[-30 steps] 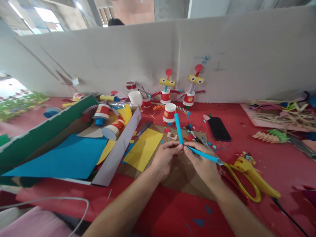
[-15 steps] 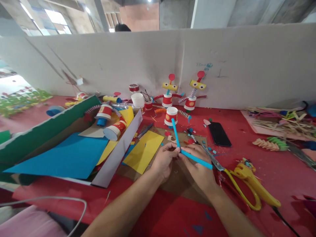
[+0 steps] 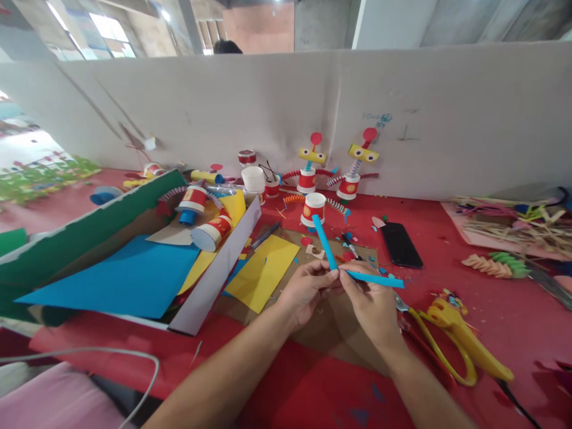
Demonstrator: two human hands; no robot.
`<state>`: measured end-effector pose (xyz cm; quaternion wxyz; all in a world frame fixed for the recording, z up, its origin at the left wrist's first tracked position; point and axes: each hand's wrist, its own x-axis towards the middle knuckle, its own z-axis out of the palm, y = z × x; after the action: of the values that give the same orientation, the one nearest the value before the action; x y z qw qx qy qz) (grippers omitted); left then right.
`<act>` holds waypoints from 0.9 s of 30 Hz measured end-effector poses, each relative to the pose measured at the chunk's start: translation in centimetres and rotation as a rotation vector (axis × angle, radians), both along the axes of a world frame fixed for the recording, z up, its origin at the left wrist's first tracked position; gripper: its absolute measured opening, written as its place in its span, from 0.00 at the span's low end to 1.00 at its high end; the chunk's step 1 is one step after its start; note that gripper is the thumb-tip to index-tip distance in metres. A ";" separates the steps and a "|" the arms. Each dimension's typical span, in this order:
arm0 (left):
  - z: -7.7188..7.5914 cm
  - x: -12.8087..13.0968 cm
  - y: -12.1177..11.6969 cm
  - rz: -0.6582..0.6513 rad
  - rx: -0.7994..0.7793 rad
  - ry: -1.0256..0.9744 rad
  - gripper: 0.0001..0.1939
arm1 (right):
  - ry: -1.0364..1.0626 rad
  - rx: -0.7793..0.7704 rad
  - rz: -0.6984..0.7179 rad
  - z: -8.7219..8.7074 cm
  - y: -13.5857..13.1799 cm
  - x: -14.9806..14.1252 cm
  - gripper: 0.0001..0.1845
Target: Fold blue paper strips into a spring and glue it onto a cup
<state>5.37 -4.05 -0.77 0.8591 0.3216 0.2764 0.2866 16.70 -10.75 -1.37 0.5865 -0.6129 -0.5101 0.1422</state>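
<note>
In the head view, the left hand (image 3: 304,295) and the right hand (image 3: 370,304) meet over the brown board (image 3: 344,333), both with a closed grip, pinching blue paper strips (image 3: 325,243) between thumbs and fingertips where the two lengths come together. Compared with half a second ago, the meeting point sits further right, the upper length leans more steeply to the left, and the other length, which sloped down over the right hand, now runs nearly level across it. Whether these are two strips or one folded piece is hard to tell, since the fingers cover the joint. The scissors (image 3: 401,304) lay with their blades mostly in sight; now the right hand and the strip hide much of them, the yellow handles reaching out beside the yellow glue gun (image 3: 473,339). The whole scene has slid slightly rightward with the camera, while the things on the red worktop (image 3: 429,220) keep their places: the black phone (image 3: 401,244) right of the board, the yellow sheet (image 3: 261,274) left of the hands, and the cup with spring arms (image 3: 314,210) upright beyond the upper strip end.
</note>
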 end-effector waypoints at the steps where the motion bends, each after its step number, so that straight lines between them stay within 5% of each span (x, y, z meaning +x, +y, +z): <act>1: -0.1 0.1 0.0 0.005 0.003 0.005 0.10 | -0.002 -0.005 0.001 0.0 0.0 0.0 0.06; 9: -0.9 0.4 0.0 0.143 0.034 0.032 0.11 | 0.307 -0.146 0.150 -0.5 0.2 -0.6 0.08; 14: -0.5 0.2 0.2 0.106 0.022 0.019 0.11 | 0.433 -0.157 0.142 -1.1 0.2 -0.5 0.11; 21: 0.0 -0.1 0.1 0.040 -0.154 -0.036 0.06 | 0.288 -0.109 0.125 -1.3 0.3 -0.1 0.10; 27: 0.2 -0.1 -0.1 0.022 -0.098 -0.013 0.04 | 0.106 -0.069 0.063 -0.9 0.1 -0.3 0.09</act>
<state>5.31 -4.10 -0.59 0.8724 0.2743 0.2879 0.2843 16.42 -10.62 -2.31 0.5864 -0.6080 -0.4922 0.2103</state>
